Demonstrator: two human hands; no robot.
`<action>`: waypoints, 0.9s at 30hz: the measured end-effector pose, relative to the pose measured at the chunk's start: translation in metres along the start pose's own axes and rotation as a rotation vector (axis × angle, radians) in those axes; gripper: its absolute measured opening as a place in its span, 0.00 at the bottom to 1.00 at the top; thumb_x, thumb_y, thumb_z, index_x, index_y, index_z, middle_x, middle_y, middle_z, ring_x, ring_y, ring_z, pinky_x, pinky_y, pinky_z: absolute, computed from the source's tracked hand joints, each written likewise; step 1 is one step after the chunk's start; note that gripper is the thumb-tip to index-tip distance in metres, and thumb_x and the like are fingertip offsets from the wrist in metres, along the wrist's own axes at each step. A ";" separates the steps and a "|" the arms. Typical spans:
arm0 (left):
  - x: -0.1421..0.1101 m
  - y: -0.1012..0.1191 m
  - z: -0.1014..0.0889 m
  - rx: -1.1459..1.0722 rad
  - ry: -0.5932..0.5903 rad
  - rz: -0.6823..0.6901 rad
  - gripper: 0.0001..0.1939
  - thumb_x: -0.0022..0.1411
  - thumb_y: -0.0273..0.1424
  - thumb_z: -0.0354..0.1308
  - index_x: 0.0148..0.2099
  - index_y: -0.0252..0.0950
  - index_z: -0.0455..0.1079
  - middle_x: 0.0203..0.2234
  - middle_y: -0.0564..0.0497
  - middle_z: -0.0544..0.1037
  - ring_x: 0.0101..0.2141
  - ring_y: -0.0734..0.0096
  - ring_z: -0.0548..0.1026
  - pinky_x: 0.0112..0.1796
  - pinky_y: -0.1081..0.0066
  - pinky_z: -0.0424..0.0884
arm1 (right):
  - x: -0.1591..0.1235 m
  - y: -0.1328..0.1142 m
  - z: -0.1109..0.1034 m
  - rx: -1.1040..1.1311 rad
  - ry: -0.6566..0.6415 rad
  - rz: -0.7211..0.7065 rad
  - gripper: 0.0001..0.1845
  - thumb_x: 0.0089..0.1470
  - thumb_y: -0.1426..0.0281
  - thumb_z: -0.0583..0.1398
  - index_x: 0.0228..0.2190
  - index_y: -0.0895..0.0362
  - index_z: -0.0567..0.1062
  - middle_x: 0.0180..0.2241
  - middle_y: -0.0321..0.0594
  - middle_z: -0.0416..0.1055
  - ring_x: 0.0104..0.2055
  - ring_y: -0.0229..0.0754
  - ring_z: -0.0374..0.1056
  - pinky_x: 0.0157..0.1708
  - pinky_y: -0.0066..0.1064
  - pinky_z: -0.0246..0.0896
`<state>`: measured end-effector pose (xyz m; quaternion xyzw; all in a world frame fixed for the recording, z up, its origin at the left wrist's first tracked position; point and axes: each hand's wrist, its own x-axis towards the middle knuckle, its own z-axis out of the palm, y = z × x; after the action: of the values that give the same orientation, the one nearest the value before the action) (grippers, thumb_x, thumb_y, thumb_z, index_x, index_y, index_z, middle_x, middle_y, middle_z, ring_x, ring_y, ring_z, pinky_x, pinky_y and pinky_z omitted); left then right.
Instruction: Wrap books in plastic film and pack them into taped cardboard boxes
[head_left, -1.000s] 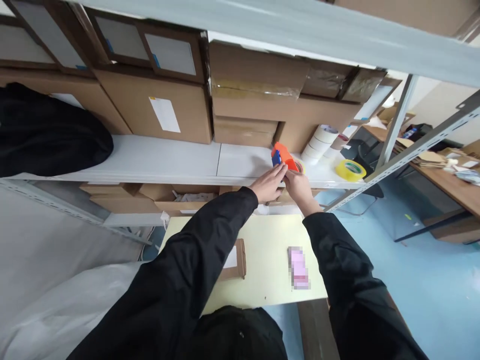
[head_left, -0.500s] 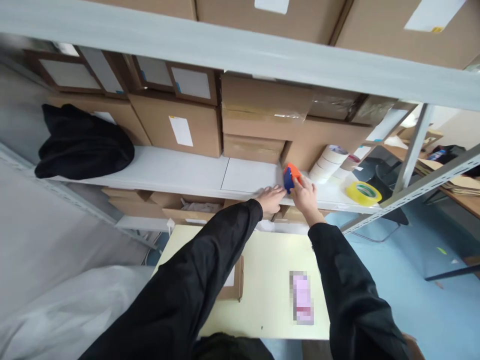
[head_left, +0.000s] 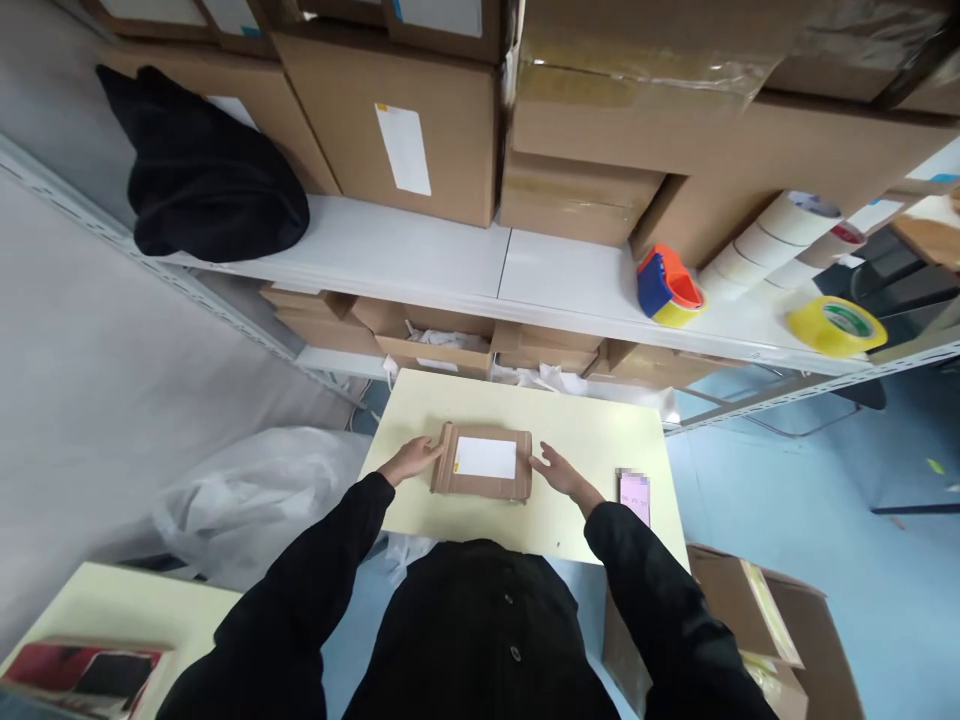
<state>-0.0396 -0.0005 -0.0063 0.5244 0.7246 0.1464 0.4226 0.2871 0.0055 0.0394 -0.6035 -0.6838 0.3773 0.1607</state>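
Observation:
A small flat cardboard box [head_left: 480, 485] with a white label lies on the pale yellow table [head_left: 600, 430] in front of me. My left hand [head_left: 412, 459] is at the box's left edge, its fingers stretched out and seeming to touch the cardboard. On the opposite side, my right hand [head_left: 561, 472] is open with thumb and fingers apart, close to the right edge. Whether its fingertips touch the box I cannot tell. An orange and blue tape dispenser [head_left: 664, 285] stands on the white shelf [head_left: 562, 275], away from both hands.
White tape rolls [head_left: 772, 240] and a yellow tape roll [head_left: 836, 326] sit on the shelf's right. A black cloth bundle [head_left: 217, 185] is at its left. A phone [head_left: 634, 497] lies on the table's right side. Open cartons [head_left: 780, 620] stand on the floor at lower right.
Both hands have left the tape dispenser, which now stands on the shelf, and have come down to either side of the cardboard box. The view has tilted downward.

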 end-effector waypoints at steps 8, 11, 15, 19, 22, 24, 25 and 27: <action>-0.004 -0.007 0.038 -0.346 -0.069 0.003 0.13 0.50 0.32 0.58 0.39 0.33 0.70 0.36 0.45 0.79 0.41 0.57 0.77 0.41 0.63 0.71 | -0.002 -0.009 0.035 0.166 -0.048 0.081 0.17 0.60 0.62 0.57 0.48 0.57 0.70 0.50 0.43 0.67 0.47 0.45 0.67 0.46 0.42 0.67; -0.005 -0.009 0.042 -0.357 -0.073 0.029 0.14 0.49 0.30 0.58 0.41 0.33 0.69 0.37 0.45 0.79 0.41 0.57 0.76 0.43 0.62 0.71 | -0.004 -0.003 0.041 0.223 -0.039 0.115 0.16 0.60 0.62 0.56 0.47 0.55 0.71 0.50 0.43 0.68 0.47 0.45 0.68 0.45 0.41 0.67; -0.012 -0.007 0.039 -0.464 -0.063 0.096 0.21 0.47 0.27 0.60 0.46 0.32 0.65 0.43 0.42 0.76 0.44 0.59 0.76 0.44 0.63 0.70 | -0.013 0.006 0.040 0.431 0.042 0.169 0.22 0.53 0.57 0.60 0.47 0.55 0.67 0.48 0.46 0.69 0.45 0.48 0.69 0.42 0.41 0.69; -0.028 0.002 0.031 -0.608 -0.099 0.164 0.24 0.51 0.33 0.60 0.50 0.33 0.61 0.50 0.41 0.72 0.49 0.60 0.73 0.47 0.64 0.70 | -0.029 0.009 0.037 0.687 0.229 0.198 0.28 0.47 0.54 0.62 0.46 0.55 0.65 0.51 0.49 0.65 0.47 0.48 0.68 0.46 0.42 0.66; -0.039 0.006 0.029 -0.634 -0.137 0.178 0.29 0.59 0.43 0.55 0.58 0.34 0.56 0.54 0.39 0.68 0.51 0.60 0.72 0.46 0.65 0.70 | -0.045 0.008 0.043 0.737 0.280 0.204 0.33 0.48 0.53 0.61 0.51 0.54 0.61 0.54 0.51 0.61 0.52 0.50 0.66 0.49 0.42 0.65; -0.043 0.005 0.033 -0.591 -0.134 0.191 0.29 0.63 0.45 0.49 0.61 0.35 0.54 0.55 0.40 0.68 0.52 0.61 0.71 0.47 0.65 0.69 | -0.054 0.008 0.053 0.751 0.273 0.193 0.33 0.49 0.52 0.60 0.53 0.54 0.60 0.56 0.52 0.60 0.53 0.50 0.65 0.49 0.41 0.64; -0.044 0.002 0.036 -0.562 -0.131 0.198 0.28 0.64 0.45 0.47 0.61 0.36 0.54 0.54 0.40 0.69 0.52 0.61 0.70 0.48 0.65 0.68 | -0.059 0.009 0.060 0.755 0.273 0.194 0.32 0.50 0.51 0.59 0.52 0.54 0.61 0.55 0.52 0.61 0.53 0.50 0.65 0.48 0.41 0.65; -0.046 -0.006 0.043 -0.522 -0.130 0.206 0.25 0.64 0.42 0.48 0.60 0.36 0.56 0.53 0.41 0.69 0.51 0.61 0.70 0.49 0.65 0.67 | -0.066 0.012 0.072 0.759 0.289 0.229 0.29 0.51 0.50 0.57 0.47 0.55 0.62 0.53 0.52 0.64 0.51 0.50 0.67 0.44 0.41 0.67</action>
<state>-0.0059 -0.0533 -0.0150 0.4771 0.5768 0.3363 0.5715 0.2610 -0.0804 -0.0015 -0.6203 -0.3951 0.5295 0.4229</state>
